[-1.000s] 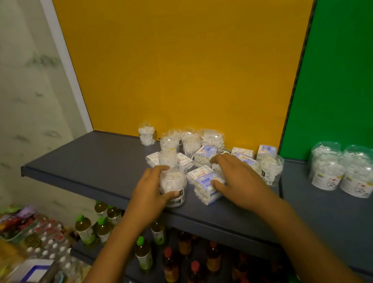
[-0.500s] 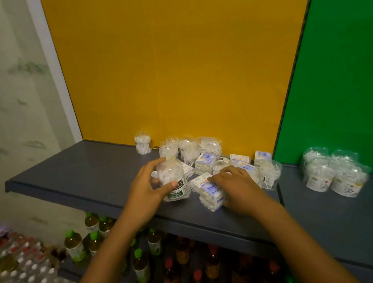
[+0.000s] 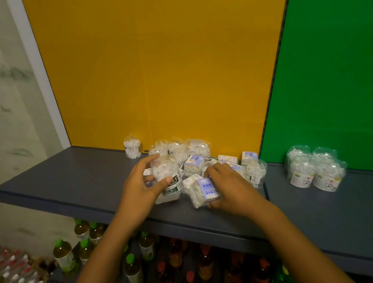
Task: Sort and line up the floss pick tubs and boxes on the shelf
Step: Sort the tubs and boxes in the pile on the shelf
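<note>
The left hand (image 3: 140, 190) grips a clear plastic floss pick tub with a green label (image 3: 167, 178), upright but tilted, near the grey shelf's (image 3: 73, 177) front edge. Beside it, the right hand (image 3: 230, 187) holds a clear floss pick box with a blue label (image 3: 204, 191), label up, long axis toward the shelf's back edge

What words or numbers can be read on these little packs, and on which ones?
"DENTAL FLOSS": dark label of the clear tub held by the left hand.
"1+1", under three Chinese characters: blue-fronted box under the right hand.
Other boxes, tubs and bottle labels: too small or blurred.
</note>
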A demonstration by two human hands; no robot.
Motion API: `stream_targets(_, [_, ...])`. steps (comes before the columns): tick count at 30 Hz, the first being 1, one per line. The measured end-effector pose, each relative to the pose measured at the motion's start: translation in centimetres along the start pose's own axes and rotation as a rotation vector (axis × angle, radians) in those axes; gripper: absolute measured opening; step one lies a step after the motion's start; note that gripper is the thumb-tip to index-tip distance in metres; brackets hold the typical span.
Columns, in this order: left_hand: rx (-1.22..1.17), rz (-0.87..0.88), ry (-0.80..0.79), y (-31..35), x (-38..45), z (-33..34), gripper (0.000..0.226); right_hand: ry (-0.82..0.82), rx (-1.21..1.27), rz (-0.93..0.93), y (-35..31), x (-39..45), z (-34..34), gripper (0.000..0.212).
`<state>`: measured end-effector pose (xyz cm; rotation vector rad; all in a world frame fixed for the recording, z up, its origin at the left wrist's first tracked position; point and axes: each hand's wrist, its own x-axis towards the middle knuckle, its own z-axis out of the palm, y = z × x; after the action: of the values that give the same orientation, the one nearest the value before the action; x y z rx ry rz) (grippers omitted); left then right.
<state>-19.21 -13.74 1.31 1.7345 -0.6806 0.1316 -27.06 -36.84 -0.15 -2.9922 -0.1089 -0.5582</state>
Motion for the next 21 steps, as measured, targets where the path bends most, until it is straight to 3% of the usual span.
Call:
stream_targets(4, [-0.037, 0.052, 0.007, 3.4, -0.5, 2.7, 0.053, 0.114, 0.161, 0.056, 1.4, -2.6, -3.3, 0.054])
stream_targets(8, [-0.084, 0.088, 0.014, 6.8, -1.4, 7.4, 0.054, 0.203, 0.121, 0.074, 5.0, -6.8, -6.7, 0.056])
stream_targets(21, [-0.186, 0.116, -0.135, 15.9, -8.5, 27.5, 0.055, 0.272, 0.110, 0.343, 18.7, -26.8, -14.3, 0.068])
